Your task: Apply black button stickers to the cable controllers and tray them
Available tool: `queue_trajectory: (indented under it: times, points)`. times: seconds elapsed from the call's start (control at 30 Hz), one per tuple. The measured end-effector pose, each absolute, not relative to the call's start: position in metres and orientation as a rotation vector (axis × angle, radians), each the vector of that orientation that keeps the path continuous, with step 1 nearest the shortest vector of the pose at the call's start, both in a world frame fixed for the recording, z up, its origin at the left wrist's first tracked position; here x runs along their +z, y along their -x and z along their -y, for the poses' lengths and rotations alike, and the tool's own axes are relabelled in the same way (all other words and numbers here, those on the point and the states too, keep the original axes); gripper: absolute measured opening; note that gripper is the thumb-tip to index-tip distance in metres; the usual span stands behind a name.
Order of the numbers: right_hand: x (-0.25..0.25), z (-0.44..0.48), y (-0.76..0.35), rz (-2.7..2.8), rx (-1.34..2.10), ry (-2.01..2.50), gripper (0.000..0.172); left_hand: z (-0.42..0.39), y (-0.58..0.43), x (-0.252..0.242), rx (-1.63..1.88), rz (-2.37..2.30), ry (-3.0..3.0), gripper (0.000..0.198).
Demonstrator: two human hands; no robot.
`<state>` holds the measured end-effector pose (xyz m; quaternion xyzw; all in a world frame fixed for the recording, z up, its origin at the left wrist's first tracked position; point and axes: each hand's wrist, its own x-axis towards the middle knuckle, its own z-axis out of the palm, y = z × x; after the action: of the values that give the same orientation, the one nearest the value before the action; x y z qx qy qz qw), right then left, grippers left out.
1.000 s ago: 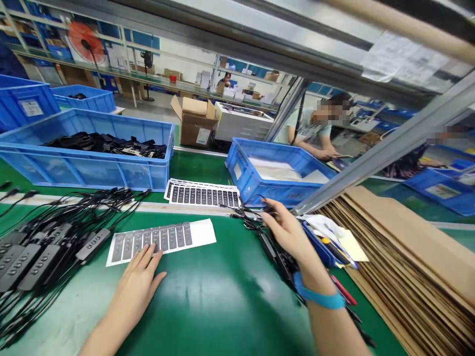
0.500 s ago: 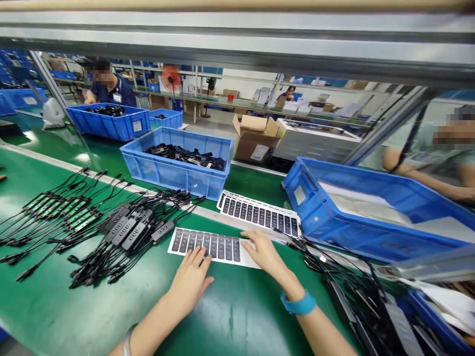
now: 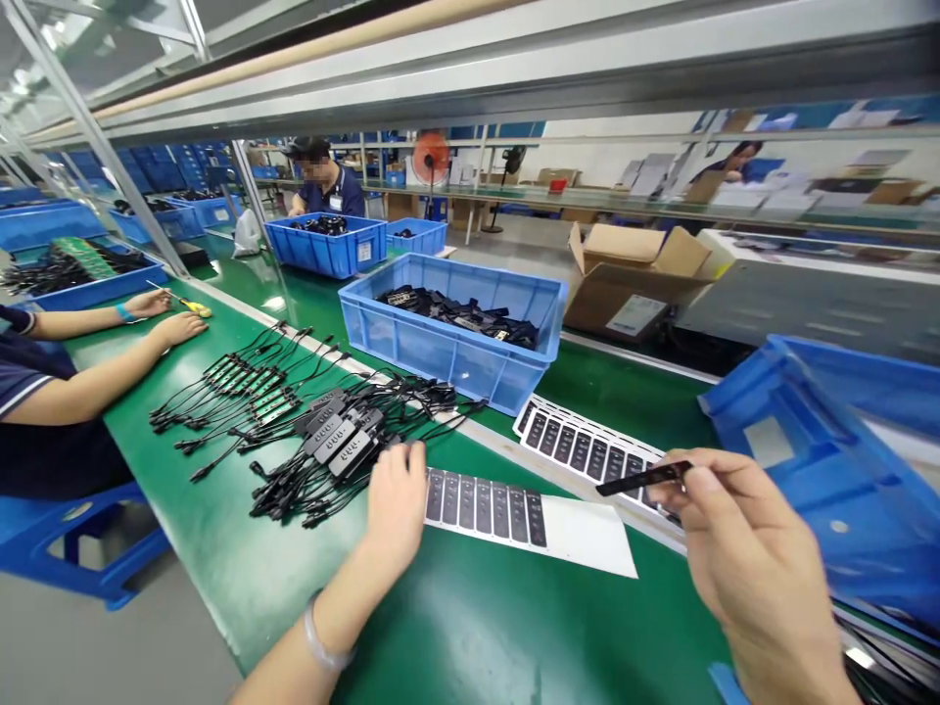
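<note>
My right hand (image 3: 749, 558) is raised at the right, thumb and fingers pinching one end of a dark, narrow sticker (image 3: 638, 478) held clear of the bench. My left hand (image 3: 397, 504) rests over the left end of a sticker sheet (image 3: 587, 534), fingers stretched forward and holding nothing that I can see. Its fingertips are close to a pile of black cabled devices (image 3: 345, 441), each with a flat buttoned casing; contact is hidden. Dark stickers in a row fill the left of the sheet, while its right part is bare white backing.
Behind lie more sticker sheets (image 3: 580, 450) and a blue bin (image 3: 447, 343) of black parts. Another blue bin (image 3: 829, 470) stands at right. Green circuit boards with cables (image 3: 250, 382) lie left. A co-worker's arms (image 3: 124, 343) rest near a yellow-handled screwdriver (image 3: 192, 307).
My right hand has peeled a sticker off the sheet and lifted it up to the right. My left hand has moved from the stickers toward the black devices. The view has turned left.
</note>
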<state>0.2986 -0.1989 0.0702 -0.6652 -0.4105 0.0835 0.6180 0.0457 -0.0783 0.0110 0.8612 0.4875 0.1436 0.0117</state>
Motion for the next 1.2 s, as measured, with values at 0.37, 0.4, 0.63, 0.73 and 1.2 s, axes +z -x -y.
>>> queue_trajectory:
  times: [0.37,0.4,0.63,0.73,1.2]
  points:
    - [0.061,0.168,-0.241,1.071,0.639,1.343,0.022,0.065,-0.029,0.023,0.819,-1.35,-2.212,0.03]
    - [0.059,0.167,-0.238,1.074,0.663,1.33,0.022,0.068,-0.031,0.025,0.836,-1.254,-2.03,0.034]
    - [0.048,0.159,-0.221,1.007,0.84,1.277,0.025,0.093,-0.048,0.036,0.56,-0.722,-0.94,0.048]
    - [0.046,0.157,-0.217,1.007,0.864,1.302,0.025,0.102,-0.054,0.032,0.481,-0.681,-0.794,0.05]
    - [0.036,0.162,-0.213,1.053,0.993,1.388,0.022,0.116,-0.056,0.03,0.398,-0.587,-0.808,0.062]
